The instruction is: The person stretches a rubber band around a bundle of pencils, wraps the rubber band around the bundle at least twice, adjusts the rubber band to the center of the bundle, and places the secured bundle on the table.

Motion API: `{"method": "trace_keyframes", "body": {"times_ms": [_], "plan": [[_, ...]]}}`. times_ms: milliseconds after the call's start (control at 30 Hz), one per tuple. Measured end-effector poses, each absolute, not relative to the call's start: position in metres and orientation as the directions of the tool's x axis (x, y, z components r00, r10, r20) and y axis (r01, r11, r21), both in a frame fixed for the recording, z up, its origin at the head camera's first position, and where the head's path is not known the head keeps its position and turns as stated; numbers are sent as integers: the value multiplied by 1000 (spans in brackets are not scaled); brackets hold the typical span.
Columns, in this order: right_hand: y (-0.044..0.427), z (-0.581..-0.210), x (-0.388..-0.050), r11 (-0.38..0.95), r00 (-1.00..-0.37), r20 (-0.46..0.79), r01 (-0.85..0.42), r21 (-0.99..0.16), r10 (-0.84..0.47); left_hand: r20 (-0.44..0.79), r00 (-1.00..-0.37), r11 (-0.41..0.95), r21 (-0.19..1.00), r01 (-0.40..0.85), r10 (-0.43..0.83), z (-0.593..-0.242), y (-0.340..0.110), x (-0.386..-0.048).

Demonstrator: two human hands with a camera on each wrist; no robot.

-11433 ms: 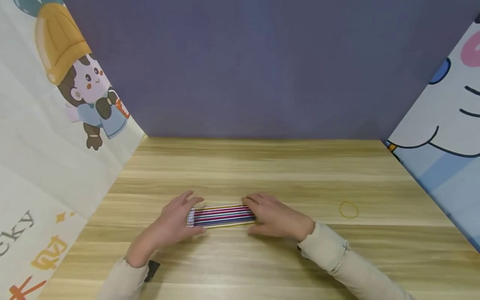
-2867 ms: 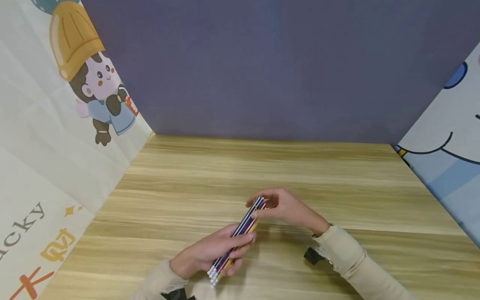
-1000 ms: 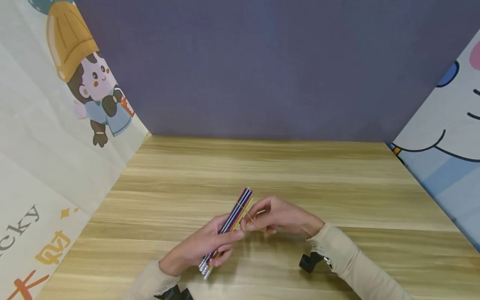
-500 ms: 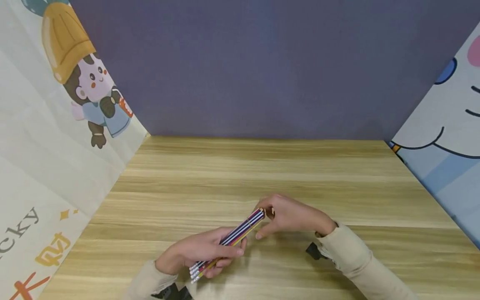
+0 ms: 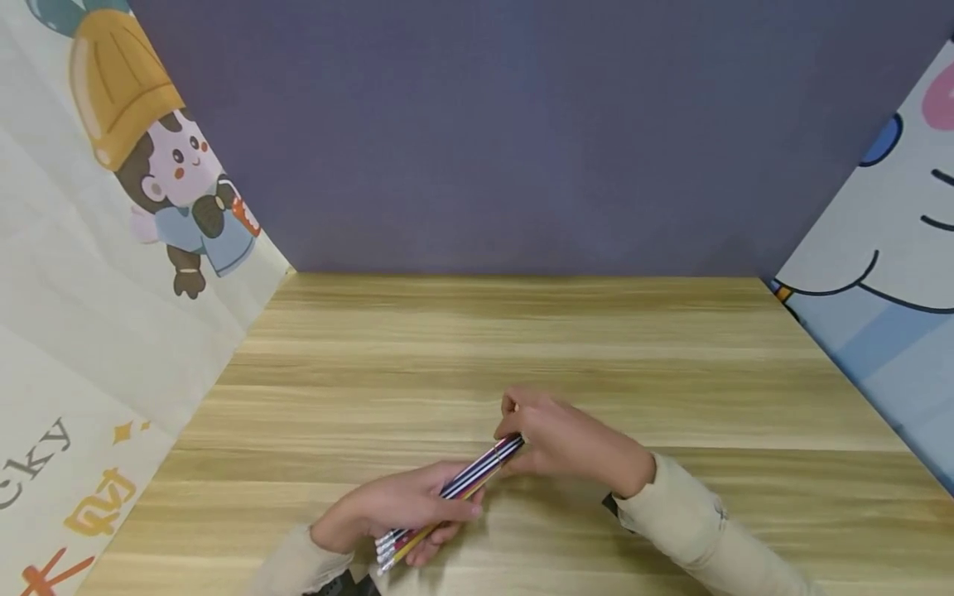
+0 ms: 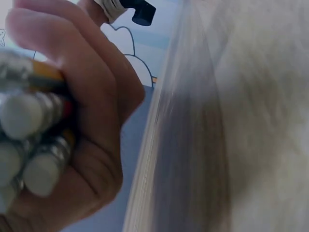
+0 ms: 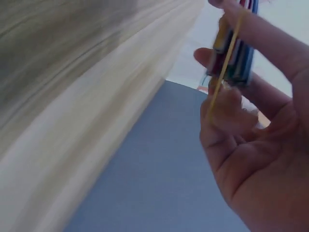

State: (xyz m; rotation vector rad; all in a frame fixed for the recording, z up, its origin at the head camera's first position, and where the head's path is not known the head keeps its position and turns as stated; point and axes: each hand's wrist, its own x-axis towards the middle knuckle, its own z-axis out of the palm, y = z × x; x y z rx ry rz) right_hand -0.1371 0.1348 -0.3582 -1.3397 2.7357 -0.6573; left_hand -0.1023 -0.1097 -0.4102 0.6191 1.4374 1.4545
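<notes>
A bundle of striped pencils (image 5: 480, 472) slants up to the right above the table, held in my left hand (image 5: 406, 505). Its white eraser ends (image 6: 21, 116) stick out below the left fingers in the left wrist view. My right hand (image 5: 570, 439) is at the bundle's far end, its fingers bent around the tips. In the right wrist view a thin yellow rubber band (image 7: 224, 67) stretches taut between the right fingers and crosses in front of the pencils. Part of the band is hidden behind the fingers and bundle.
The wood-grain table (image 5: 522, 331) runs back to a plain grey-blue panel (image 5: 522, 141). Cartoon-printed sheets flank it on the left (image 5: 74, 331) and right (image 5: 872, 331). Black wrist mounts (image 5: 343, 583) hang under the sleeves.
Earlier the pencils lay on the table between both hands, the band apart at right. Since then both were picked up. In the last half second my right hand turned, fingers closing over the tips.
</notes>
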Motion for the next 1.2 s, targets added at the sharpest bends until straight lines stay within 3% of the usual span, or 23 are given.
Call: {"method": "trace_keyframes", "body": {"times_ms": [200, 333, 433, 533, 667, 767, 833, 900, 1033, 1200], "plan": [[126, -358, -122, 637, -634, 211, -768, -63, -744, -260, -494, 180, 962, -204, 830, -410, -104, -100], [120, -354, -116, 660, -641, 257, -751, -15, -723, -251, -577, 188, 968, -167, 777, -410, -102, -104], [118, -350, -113, 642, -652, 267, -755, -135, -710, -263, -660, 173, 965, -199, 704, -411, -104, -109], [119, -347, -114, 586, -657, 297, -753, -299, -693, -274, -703, 148, 960, -236, 657, -409, -108, -113], [125, -349, -124, 366, -648, 340, -704, -609, -681, -245, -651, 112, 965, -238, 719, -406, -109, -113], [132, -353, -133, 90, -675, 381, -552, -829, -632, -188, -609, 61, 973, -223, 770, -402, -109, -110], [134, -356, -139, -50, -696, 411, -476, -878, -588, -164, -613, 36, 976, -216, 773, -400, -110, -110], [133, -360, -142, -93, -711, 415, -445, -890, -567, -160, -643, 18, 975, -223, 749, -398, -110, -110], [128, -368, -142, -33, -723, 369, -433, -901, -584, -181, -708, 16, 972, -233, 683, -395, -113, -113], [122, -369, -138, 45, -765, 366, -457, -888, -529, -186, -721, -4, 967, -254, 667, -397, -115, -114]]}}
